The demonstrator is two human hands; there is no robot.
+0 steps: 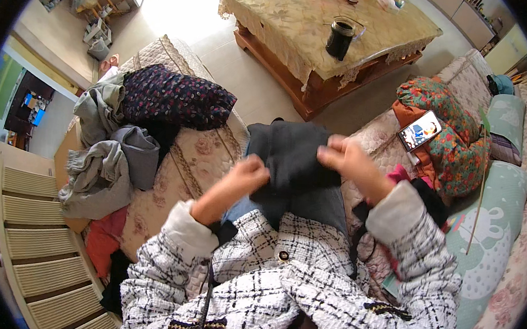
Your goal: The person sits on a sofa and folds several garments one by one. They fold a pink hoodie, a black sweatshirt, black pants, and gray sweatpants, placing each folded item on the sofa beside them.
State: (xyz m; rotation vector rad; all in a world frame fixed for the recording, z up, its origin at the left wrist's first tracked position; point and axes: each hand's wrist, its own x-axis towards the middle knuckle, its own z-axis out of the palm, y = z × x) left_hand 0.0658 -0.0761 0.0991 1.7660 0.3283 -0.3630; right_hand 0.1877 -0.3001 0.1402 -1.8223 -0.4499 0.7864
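Observation:
A folded dark grey or black cloth garment (295, 155) lies across my lap, on my blue jeans (321, 207). My left hand (249, 172), blurred by motion, is curled at the garment's left edge; whether any fabric is pinched in it cannot be seen. Over the right edge is my right hand (341, 157), also blurred, its fingers apart and no cloth visibly gripped. Both wrists come out of turned-back pale cuffs on a white-and-black checked jacket (253, 286).
Left on the quilted sofa cover (198, 159) are a dark patterned garment (180, 96), a rolled grey cloth (136, 153) and a light grey garment (102, 178). A phone (419, 130) rests on a floral bundle (454, 129) at right. A dark jar (340, 39) stands on the covered table (281, 20).

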